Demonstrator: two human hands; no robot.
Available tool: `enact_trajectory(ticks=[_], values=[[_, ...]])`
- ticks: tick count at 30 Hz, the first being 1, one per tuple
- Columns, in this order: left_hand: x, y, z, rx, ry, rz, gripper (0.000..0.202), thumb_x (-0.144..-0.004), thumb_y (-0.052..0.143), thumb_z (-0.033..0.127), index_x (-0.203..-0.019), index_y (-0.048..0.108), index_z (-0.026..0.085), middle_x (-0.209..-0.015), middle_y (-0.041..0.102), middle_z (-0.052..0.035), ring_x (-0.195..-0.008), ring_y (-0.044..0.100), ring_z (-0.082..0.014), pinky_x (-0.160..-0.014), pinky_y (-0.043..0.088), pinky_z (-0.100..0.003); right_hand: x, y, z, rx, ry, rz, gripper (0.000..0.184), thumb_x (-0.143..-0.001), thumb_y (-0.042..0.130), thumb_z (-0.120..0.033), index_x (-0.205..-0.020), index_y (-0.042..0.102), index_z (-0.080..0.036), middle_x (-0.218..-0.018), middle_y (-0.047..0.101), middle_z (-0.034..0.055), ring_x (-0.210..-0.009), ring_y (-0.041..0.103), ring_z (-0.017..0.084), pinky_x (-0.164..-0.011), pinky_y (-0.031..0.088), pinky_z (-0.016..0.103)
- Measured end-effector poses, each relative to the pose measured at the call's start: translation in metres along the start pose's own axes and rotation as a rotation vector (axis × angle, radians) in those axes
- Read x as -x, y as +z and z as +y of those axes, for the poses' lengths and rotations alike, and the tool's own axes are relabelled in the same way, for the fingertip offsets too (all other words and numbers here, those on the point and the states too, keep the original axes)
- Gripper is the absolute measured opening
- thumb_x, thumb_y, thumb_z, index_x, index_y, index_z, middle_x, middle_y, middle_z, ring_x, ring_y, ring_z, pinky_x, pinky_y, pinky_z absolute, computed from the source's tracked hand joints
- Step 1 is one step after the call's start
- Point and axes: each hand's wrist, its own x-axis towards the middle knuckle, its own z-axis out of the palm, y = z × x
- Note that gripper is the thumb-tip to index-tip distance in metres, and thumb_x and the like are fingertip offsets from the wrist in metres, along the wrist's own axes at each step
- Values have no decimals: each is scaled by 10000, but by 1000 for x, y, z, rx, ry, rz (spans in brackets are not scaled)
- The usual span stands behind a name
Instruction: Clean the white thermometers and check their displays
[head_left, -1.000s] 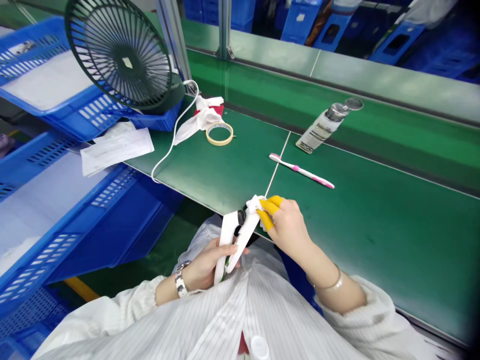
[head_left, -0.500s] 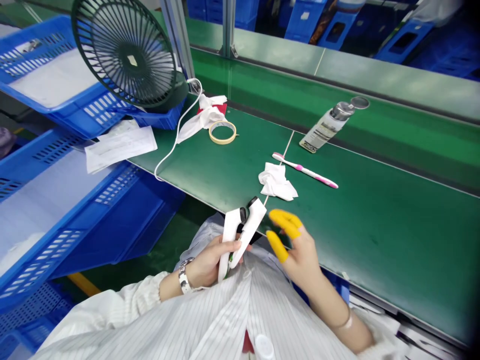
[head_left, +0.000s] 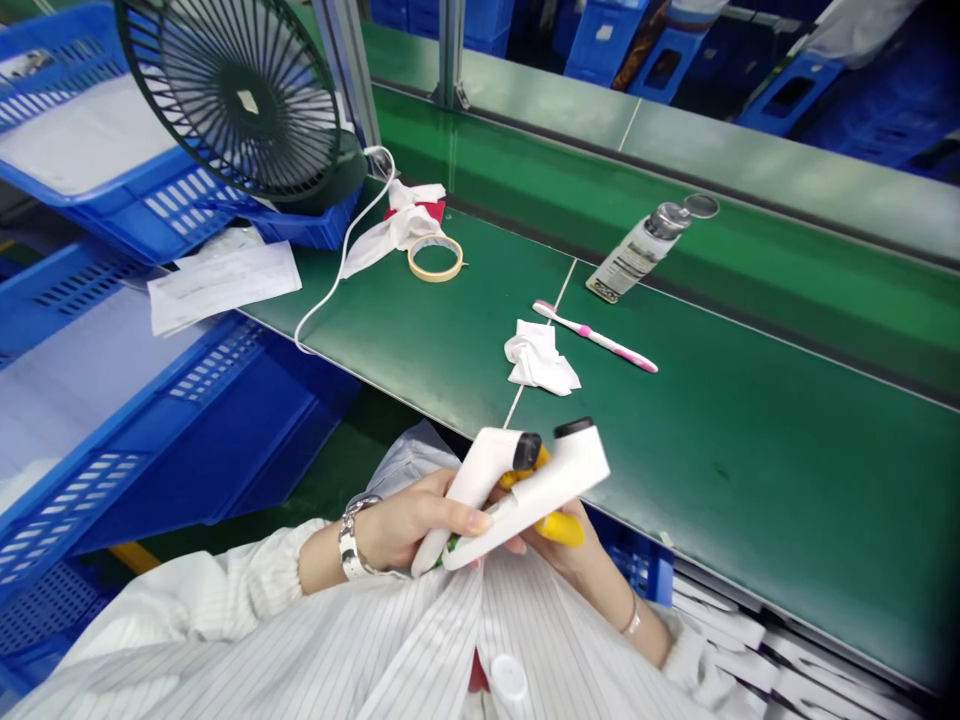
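Note:
My left hand [head_left: 409, 520] is closed around two white gun-shaped devices that look like infrared thermometers. The left thermometer [head_left: 480, 465] and the right thermometer [head_left: 544, 495] each have a black tip, spread apart at the top and close together at their lower ends, where a bit of green shows. My right hand [head_left: 577, 550], with yellow finger covers, is behind and under the right thermometer. One covered finger shows between the two devices and another below the right one; the rest are hidden. A crumpled white cloth [head_left: 541, 358] lies on the green bench [head_left: 750, 430] just beyond.
Past the cloth lie a pink and white toothbrush [head_left: 596, 337] and a flip-top bottle [head_left: 634, 260]. A tape roll [head_left: 436, 260], white cable [head_left: 341, 265] and dark fan [head_left: 240, 100] are to the left. Blue crates [head_left: 187, 400] and papers [head_left: 225, 285] flank the bench's left end.
My right hand has moved left to the devices and is now behind the right one. Both thermometers have tilted rightward, and their black tips are farther apart.

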Motion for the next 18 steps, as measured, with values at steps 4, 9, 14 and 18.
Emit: enact_trajectory(ticks=[4, 9, 14, 18], values=[[-2, 12, 9, -5, -32, -42, 323, -633, 716, 280, -903, 663, 111, -690, 658, -50, -516, 556, -99, -428, 415, -161, 8, 2, -7, -33, -2, -23, 484, -584, 692, -632, -839, 594, -233, -552, 555, -15, -409, 486, 138, -414, 438, 300], [-6, 18, 12, -4, 25, 19, 268, -677, 720, 276, -880, 640, 120, -677, 641, -24, -551, 588, -100, -494, 470, -171, 17, 13, -13, -18, 16, 74, 534, -622, 734, -500, -1033, 439, -328, -878, 587, 6, -596, 574, 169, -487, 483, 315], [0, 15, 10, -132, 296, 187, 321, -699, 726, 249, -967, 578, 153, -903, 657, -43, -783, 623, -137, -666, 496, -216, 13, 18, -19, 60, -324, 145, 403, -663, 679, -508, -890, 400, -328, -816, 504, 8, -794, 544, 210, -586, 472, 332], [11, 11, 8, -209, 505, 193, 322, -706, 716, 187, -987, 560, 200, -967, 660, -28, -865, 627, -151, -716, 508, -235, 11, 17, -28, 236, -528, 199, 312, -709, 611, -497, -823, 390, -309, -650, 408, -9, -694, 462, 209, -725, 424, 414]])
